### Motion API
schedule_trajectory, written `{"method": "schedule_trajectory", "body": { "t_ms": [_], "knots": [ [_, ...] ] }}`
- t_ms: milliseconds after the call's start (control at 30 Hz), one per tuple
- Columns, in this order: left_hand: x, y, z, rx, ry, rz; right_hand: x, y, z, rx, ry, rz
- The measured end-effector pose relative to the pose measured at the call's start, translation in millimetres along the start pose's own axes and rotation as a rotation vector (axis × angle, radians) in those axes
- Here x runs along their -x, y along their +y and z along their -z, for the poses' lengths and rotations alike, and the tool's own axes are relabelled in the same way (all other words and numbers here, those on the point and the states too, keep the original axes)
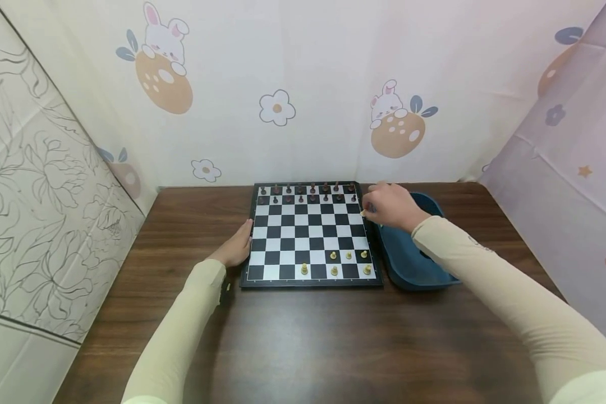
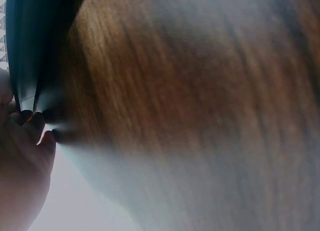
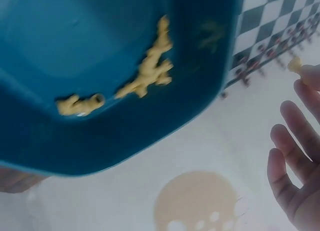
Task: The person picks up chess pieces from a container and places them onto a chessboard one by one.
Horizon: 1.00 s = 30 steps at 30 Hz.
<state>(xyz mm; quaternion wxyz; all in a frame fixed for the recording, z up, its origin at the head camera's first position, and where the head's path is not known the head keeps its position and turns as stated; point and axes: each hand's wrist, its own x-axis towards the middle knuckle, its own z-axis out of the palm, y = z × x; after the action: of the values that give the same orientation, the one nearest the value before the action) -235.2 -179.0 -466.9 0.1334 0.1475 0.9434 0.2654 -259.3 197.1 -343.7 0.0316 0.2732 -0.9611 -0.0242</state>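
A black-and-white chessboard (image 1: 301, 230) lies on the wooden table, with dark red chess pieces (image 1: 312, 188) in two rows along its far side. Several pale yellow pieces (image 1: 334, 271) stand at its near right. Between thumb and index finger my right hand (image 1: 391, 203) pinches a pale yellow chess piece (image 3: 295, 65), just past the board's right edge; its other fingers are spread. My left hand (image 1: 238, 244) rests at the board's left edge, fingers extended along it. In the left wrist view its fingertips (image 2: 35, 120) meet the board's dark side.
A blue plastic basin (image 1: 401, 264) stands close to the board's right side, partly under my right forearm. More yellow pieces (image 3: 150, 66) lie inside it. A patterned curtain (image 1: 323, 67) hangs behind the wooden table (image 1: 303, 336).
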Motion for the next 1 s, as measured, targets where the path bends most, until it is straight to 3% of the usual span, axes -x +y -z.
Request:
{"method": "schedule_trajectory", "body": {
  "t_ms": [667,1000],
  "knots": [
    [0.6,1.4,-0.3,-0.003,-0.013,0.018,-17.5,-76.8,-29.2,-0.036,-0.062,0.270],
    [-0.3,0.9,-0.2,-0.004,-0.009,0.024,-19.4,-94.6,-48.0,-0.027,-0.119,0.298]
  ]
}}
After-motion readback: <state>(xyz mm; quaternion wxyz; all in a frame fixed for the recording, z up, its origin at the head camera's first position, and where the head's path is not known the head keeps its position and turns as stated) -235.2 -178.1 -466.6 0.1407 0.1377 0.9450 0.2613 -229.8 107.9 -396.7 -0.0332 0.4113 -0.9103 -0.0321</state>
